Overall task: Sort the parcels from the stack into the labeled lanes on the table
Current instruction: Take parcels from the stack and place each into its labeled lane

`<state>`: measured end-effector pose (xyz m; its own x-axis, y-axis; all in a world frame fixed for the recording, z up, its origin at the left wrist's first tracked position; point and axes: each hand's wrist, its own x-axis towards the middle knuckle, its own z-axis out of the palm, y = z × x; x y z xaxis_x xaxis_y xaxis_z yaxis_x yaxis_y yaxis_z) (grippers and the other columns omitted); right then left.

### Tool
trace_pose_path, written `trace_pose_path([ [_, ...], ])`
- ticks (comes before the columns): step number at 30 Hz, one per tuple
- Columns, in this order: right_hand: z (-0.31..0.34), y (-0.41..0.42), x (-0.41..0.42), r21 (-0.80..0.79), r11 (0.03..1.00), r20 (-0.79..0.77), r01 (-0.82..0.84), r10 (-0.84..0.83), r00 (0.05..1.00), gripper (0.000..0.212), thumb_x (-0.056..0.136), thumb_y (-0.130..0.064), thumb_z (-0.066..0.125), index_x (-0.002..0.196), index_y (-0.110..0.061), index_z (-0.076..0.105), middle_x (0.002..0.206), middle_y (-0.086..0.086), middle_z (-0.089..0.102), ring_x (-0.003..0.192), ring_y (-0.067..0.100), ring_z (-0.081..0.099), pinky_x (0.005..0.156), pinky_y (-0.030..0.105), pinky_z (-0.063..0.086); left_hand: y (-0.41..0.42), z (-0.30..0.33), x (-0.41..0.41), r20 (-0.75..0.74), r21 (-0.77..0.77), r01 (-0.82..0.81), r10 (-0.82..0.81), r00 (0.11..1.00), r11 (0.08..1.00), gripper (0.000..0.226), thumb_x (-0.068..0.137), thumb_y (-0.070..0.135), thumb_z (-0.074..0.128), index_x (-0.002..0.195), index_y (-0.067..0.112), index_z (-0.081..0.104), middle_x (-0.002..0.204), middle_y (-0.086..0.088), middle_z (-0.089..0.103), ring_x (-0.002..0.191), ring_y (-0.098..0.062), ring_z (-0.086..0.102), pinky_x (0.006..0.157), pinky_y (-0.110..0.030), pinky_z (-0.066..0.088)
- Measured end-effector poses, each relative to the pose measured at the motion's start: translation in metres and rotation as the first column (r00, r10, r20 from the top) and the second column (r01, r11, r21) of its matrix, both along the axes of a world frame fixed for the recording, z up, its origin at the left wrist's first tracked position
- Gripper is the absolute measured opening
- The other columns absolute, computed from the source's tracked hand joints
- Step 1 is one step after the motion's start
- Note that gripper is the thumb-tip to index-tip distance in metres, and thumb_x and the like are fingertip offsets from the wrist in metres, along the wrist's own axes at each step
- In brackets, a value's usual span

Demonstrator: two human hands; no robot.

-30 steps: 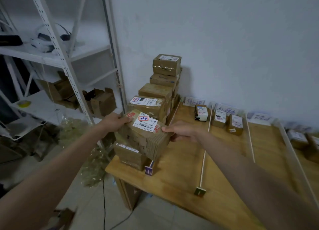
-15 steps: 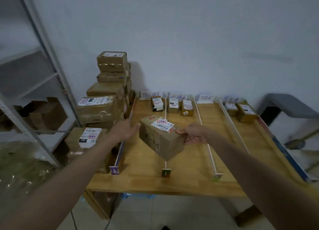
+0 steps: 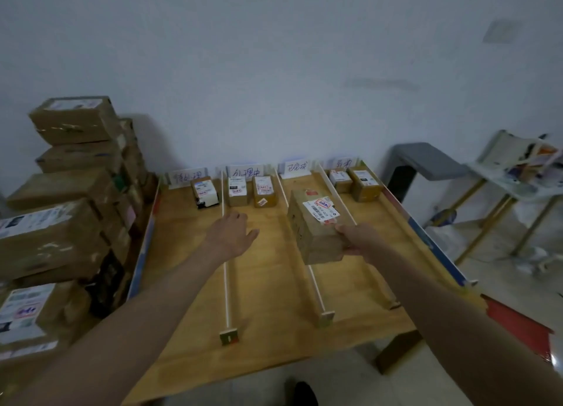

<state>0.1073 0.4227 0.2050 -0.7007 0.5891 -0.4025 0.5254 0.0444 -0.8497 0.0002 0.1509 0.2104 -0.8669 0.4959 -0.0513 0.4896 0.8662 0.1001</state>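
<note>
My right hand (image 3: 358, 239) grips the near end of a brown cardboard parcel (image 3: 313, 225) with a white shipping label, held in the air over the third lane from the left. My left hand (image 3: 233, 233) hovers with its fingers loose above the second lane, holding nothing. The stack of parcels (image 3: 67, 198) rises at the table's left end. The wooden table (image 3: 268, 283) is split into four lanes by white rails (image 3: 226, 283), each with a handwritten label card (image 3: 296, 168) at the far wall.
One small parcel (image 3: 204, 190) lies in the first lane, two (image 3: 264, 190) in the second, two (image 3: 364, 182) in the fourth. A grey stool (image 3: 426, 161) and a cluttered rack (image 3: 518, 174) stand to the right of the table.
My right hand has carried the parcel rightward from the stack side to above the third lane. My left hand has let go of it and trails behind, empty.
</note>
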Motion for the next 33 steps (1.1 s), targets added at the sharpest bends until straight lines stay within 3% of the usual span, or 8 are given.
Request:
trace_pose_path([
  [2, -0.003, 0.029, -0.022, 0.005, 0.999, 0.005, 0.032, -0.032, 0.999, 0.054, 0.090, -0.029, 0.070, 0.130, 0.003, 0.053, 0.120, 0.016, 0.062, 0.104, 0.030, 0.065, 0.073, 0.038, 0.060, 0.026, -0.001, -0.022, -0.012, 0.000, 0.001, -0.001, 1.000, 1.000, 0.059, 0.100, 0.052, 0.038, 0.140, 0.009, 0.045, 0.139, -0.012, 0.051, 0.126, -0.027, 0.049, 0.102, -0.039, 0.042],
  [8, -0.023, 0.103, -0.105, 0.082, 0.997, 0.023, 0.000, -0.002, 1.000, 0.060, 0.090, -0.042, 0.067, 0.126, 0.004, 0.058, 0.123, 0.019, 0.064, 0.111, 0.034, 0.063, 0.097, 0.046, 0.053, 0.099, -0.015, -0.097, -0.029, 0.000, -0.059, 0.059, 0.998, 0.998, 0.053, 0.099, 0.050, 0.040, 0.134, 0.011, 0.049, 0.133, -0.009, 0.054, 0.122, -0.027, 0.051, 0.096, -0.039, 0.044],
  [12, -0.046, 0.136, -0.169, 0.104, 0.994, 0.073, -0.014, 0.006, 0.997, 0.062, 0.086, -0.047, 0.071, 0.121, 0.003, 0.063, 0.119, 0.017, 0.065, 0.108, 0.032, 0.064, 0.094, 0.046, 0.055, 0.139, -0.032, -0.140, 0.006, -0.014, -0.116, 0.116, 0.993, 0.993, 0.054, 0.099, 0.049, 0.041, 0.137, 0.012, 0.047, 0.135, -0.007, 0.052, 0.126, -0.028, 0.049, 0.098, -0.041, 0.044],
  [21, -0.116, 0.174, -0.295, 0.167, 0.980, 0.157, -0.112, 0.086, 0.984, 0.059, 0.083, -0.051, 0.071, 0.112, 0.000, 0.067, 0.108, 0.017, 0.070, 0.096, 0.031, 0.066, 0.086, 0.046, 0.056, 0.191, -0.084, -0.232, 0.009, 0.000, -0.180, 0.180, 0.984, 0.984, 0.045, 0.099, 0.048, 0.040, 0.124, 0.013, 0.053, 0.122, -0.006, 0.058, 0.110, -0.023, 0.057, 0.090, -0.037, 0.047],
  [26, -0.150, 0.175, -0.347, 0.150, 0.974, 0.160, -0.171, 0.147, 0.976, 0.058, 0.087, -0.042, 0.071, 0.120, 0.004, 0.063, 0.120, 0.022, 0.066, 0.111, 0.038, 0.062, 0.094, 0.050, 0.052, 0.200, -0.114, -0.266, 0.036, 0.018, -0.219, 0.219, 0.975, 0.976, 0.043, 0.099, 0.046, 0.041, 0.126, 0.014, 0.053, 0.123, -0.005, 0.058, 0.111, -0.022, 0.056, 0.093, -0.038, 0.047],
  [30, -0.175, 0.173, -0.378, 0.155, 0.958, 0.218, -0.242, 0.206, 0.954, 0.054, 0.092, -0.045, 0.064, 0.106, 0.007, 0.071, 0.104, 0.023, 0.071, 0.098, 0.037, 0.066, 0.075, 0.038, 0.052, 0.198, -0.140, -0.281, 0.065, 0.039, -0.241, 0.238, 0.969, 0.970, 0.043, 0.098, 0.043, 0.044, 0.130, 0.014, 0.050, 0.127, -0.005, 0.055, 0.118, -0.024, 0.050, 0.099, -0.037, 0.041],
  [33, -0.190, 0.168, -0.396, 0.147, 0.957, 0.227, -0.252, 0.215, 0.950, 0.056, 0.094, -0.045, 0.061, 0.102, 0.009, 0.071, 0.104, 0.026, 0.070, 0.101, 0.039, 0.066, 0.086, 0.046, 0.054, 0.193, -0.155, -0.284, 0.083, 0.055, -0.259, 0.254, 0.964, 0.964, 0.046, 0.098, 0.043, 0.044, 0.134, 0.015, 0.047, 0.131, -0.005, 0.053, 0.122, -0.023, 0.047, 0.102, -0.037, 0.039],
])
